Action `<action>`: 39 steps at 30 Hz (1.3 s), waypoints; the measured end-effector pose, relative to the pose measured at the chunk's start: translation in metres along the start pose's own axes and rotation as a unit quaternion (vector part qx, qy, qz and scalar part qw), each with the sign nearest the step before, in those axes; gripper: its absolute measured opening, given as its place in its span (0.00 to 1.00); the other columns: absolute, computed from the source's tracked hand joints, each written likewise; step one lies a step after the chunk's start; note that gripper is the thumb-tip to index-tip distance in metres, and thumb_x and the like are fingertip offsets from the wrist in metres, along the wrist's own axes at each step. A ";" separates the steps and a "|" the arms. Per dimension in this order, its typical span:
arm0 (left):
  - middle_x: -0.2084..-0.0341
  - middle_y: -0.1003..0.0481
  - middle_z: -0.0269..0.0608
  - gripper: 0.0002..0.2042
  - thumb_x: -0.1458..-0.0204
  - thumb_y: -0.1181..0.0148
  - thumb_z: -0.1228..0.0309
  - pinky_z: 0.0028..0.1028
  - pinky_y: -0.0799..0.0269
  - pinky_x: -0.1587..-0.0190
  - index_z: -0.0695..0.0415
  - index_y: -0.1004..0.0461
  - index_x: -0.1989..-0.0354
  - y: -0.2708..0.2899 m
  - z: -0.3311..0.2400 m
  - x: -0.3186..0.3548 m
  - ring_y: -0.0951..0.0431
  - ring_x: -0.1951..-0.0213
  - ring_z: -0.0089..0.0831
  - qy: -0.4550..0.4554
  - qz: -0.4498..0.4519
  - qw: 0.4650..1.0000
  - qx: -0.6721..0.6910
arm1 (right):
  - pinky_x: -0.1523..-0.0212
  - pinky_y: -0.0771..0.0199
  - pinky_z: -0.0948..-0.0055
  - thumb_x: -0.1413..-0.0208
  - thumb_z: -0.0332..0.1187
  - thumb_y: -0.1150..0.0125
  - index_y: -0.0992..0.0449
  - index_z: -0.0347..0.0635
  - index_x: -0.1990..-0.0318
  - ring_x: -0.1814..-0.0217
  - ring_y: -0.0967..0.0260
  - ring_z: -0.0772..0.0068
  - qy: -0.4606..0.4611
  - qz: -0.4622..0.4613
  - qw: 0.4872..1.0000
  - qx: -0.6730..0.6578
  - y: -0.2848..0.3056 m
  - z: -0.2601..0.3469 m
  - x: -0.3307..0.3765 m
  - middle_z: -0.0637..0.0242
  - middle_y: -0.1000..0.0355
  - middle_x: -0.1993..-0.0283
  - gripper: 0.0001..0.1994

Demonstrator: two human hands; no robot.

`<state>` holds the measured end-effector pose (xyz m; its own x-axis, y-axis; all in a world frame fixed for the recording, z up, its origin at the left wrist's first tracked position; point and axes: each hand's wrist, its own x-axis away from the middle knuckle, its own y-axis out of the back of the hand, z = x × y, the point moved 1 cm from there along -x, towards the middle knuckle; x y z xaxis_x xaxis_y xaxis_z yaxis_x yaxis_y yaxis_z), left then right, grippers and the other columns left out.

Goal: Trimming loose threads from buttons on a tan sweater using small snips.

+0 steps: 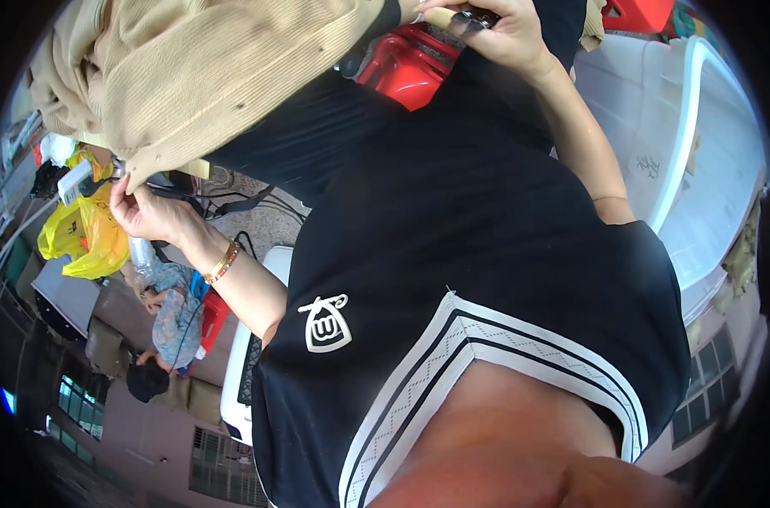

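Note:
A beige ribbed knit garment [224, 72] lies bunched over my lap at the upper left, with small dark spots spaced along its near edge. My left hand [152, 212] is closed, thumb and fingers pinching the garment's lower left corner. At the top, my right hand [508, 38] is closed around a small dark tool [478, 19] with shiny metal parts, which looks like thread snips. A tan strip [440, 17] shows at the same fingertips; whether it belongs to the garment I cannot tell.
A red plastic stool [406, 76] stands beyond my lap. A large whitish plastic tub [686, 178] is close on my right. Yellow plastic bags [93, 241] and black cables [249, 203] are on the left, where another person in blue patterned clothing [177, 317] sits.

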<state>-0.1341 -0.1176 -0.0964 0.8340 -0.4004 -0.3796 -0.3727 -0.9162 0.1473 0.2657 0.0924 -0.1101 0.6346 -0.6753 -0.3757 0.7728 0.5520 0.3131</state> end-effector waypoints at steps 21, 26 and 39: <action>0.62 0.24 0.36 0.17 0.58 0.24 0.70 0.33 0.31 0.48 0.49 0.16 0.57 -0.110 -0.144 0.055 0.24 0.53 0.33 -0.465 0.417 0.679 -0.385 | 0.58 0.28 0.68 0.47 0.27 0.32 0.24 0.42 0.47 0.59 0.29 0.59 0.090 0.036 0.990 0.100 -0.037 0.025 -0.007 0.58 0.30 0.58 0.19; 0.66 0.25 0.39 0.16 0.57 0.29 0.85 0.30 0.26 0.56 0.57 0.16 0.59 -0.080 -0.136 0.020 0.23 0.60 0.32 -0.361 0.370 0.812 -0.271 | 0.61 0.29 0.70 0.50 0.28 0.29 0.23 0.37 0.47 0.62 0.29 0.62 0.131 -0.037 0.983 -0.124 -0.046 0.028 -0.016 0.59 0.30 0.61 0.21; 0.48 0.29 0.43 0.15 0.42 0.39 0.76 0.25 0.31 0.48 0.57 0.21 0.46 -0.047 -0.086 0.017 0.29 0.47 0.29 -0.162 0.303 0.929 -0.136 | 0.64 0.29 0.67 0.51 0.30 0.31 0.21 0.41 0.49 0.65 0.31 0.62 0.214 0.048 0.941 0.258 -0.079 0.076 -0.080 0.63 0.35 0.65 0.20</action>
<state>-0.0672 -0.0830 -0.0313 0.3225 -0.8580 -0.3997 -0.5808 -0.5128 0.6322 0.1534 0.0660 -0.0384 0.7307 -0.3143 -0.6060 0.6766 0.2154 0.7041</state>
